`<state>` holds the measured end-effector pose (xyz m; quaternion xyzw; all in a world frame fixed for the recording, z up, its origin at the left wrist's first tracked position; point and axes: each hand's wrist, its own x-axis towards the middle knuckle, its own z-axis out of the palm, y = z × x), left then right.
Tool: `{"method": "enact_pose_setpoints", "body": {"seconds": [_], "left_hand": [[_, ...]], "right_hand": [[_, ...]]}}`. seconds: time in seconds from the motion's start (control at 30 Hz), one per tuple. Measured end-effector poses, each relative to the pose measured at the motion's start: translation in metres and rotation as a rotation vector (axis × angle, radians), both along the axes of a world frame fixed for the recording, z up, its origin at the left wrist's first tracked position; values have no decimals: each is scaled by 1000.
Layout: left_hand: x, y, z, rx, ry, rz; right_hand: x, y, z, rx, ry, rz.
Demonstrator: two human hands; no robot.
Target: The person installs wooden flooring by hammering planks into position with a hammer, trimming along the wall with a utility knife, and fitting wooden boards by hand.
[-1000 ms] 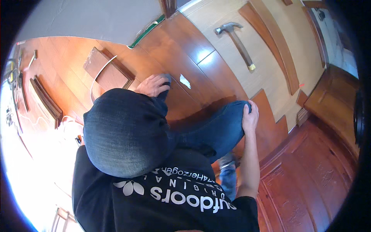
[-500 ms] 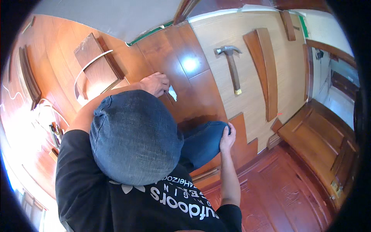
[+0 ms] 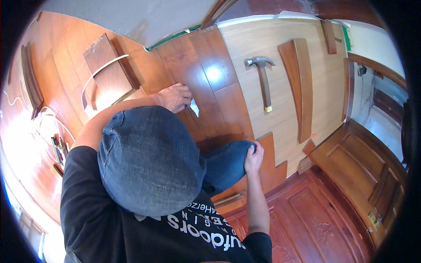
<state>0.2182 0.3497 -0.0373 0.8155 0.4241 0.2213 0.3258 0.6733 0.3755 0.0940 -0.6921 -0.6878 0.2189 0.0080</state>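
Your left grip (image 3: 176, 98) curls by a ragged white scrap (image 3: 195, 108) on orange wood flooring (image 3: 230, 105), clamped or not I cannot tell; your right grip (image 3: 254, 158), thumb apart, rests on your blue-denim knee (image 3: 226, 165). White letters (image 3: 207, 234) cross your black shirt (image 3: 94, 193).

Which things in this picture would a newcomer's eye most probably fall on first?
Probably the large denim-covered left knee, bulging just left of centre, with the left hand beyond it, beside a white scrap on brown floorboards. Next, to the right, the claw hammer lies on a pale floor surface near two narrow wooden planks.
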Motion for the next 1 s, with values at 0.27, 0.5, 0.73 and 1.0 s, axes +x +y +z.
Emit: {"method": "enact_pose_setpoints", "body": {"seconds": [0.27,0.5,0.73,1.0], "left_hand": [[-3,-6,1,-31,145,-27],[-7,-6,18,-85,101,35],[-15,-9,18,-43,7,82],[-19,-5,13,-125,21,19]], "right_hand": [[-203,76,-19,105,-56,723],[-383,156,-80,156,66,930],[-417,188,-90,-68,-147,1011],[-425,193,-81,-238,-234,1059]]}}
